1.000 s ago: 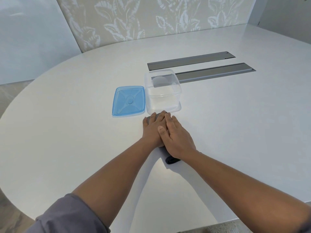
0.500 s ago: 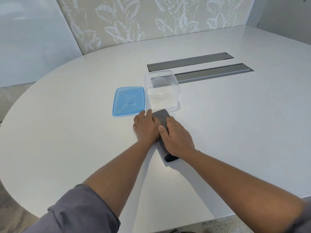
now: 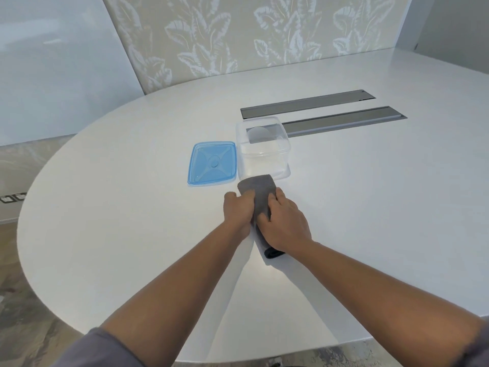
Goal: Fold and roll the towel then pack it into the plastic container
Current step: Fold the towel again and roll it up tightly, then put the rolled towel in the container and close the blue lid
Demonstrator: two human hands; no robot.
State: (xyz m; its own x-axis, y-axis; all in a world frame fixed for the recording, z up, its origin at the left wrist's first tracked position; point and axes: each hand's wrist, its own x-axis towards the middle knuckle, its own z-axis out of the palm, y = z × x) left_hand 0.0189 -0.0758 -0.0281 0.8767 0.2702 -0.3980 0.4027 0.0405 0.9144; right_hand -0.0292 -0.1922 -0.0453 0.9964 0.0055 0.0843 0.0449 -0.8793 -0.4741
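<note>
Both hands have drawn apart and slid back along the towel (image 3: 258, 193) since a second ago, when they lay stacked over it; more of the grey cloth now shows beyond the fingertips. The left hand (image 3: 237, 211) curls its fingers against the towel's left edge, and the right hand (image 3: 284, 221) lies over its right side with the fingers bent round the cloth, so both grip it between them. The towel is a long, narrow, folded strip of soft, matt grey fabric lying flat on the table (image 3: 370, 207); its far end is rounded and touches the near wall of the plastic container (image 3: 263, 152), while its near end, darker and folded over, pokes out from under the right wrist.

The plastic container is clear, square with rounded corners, and stands upright and open just beyond the towel; nothing lies inside it. Just left of the container lies its lid (image 3: 212, 163), translucent blue, square, flat on the table, with a moulded cross and a round centre. Beyond the container to the right, two long grey metal strips (image 3: 344, 121) are set flush in the glossy white, round-edged table. Behind the table stands a wall panel (image 3: 251, 33) with a pale leaf pattern. Grey sleeves (image 3: 87, 350) cover the upper arms.
</note>
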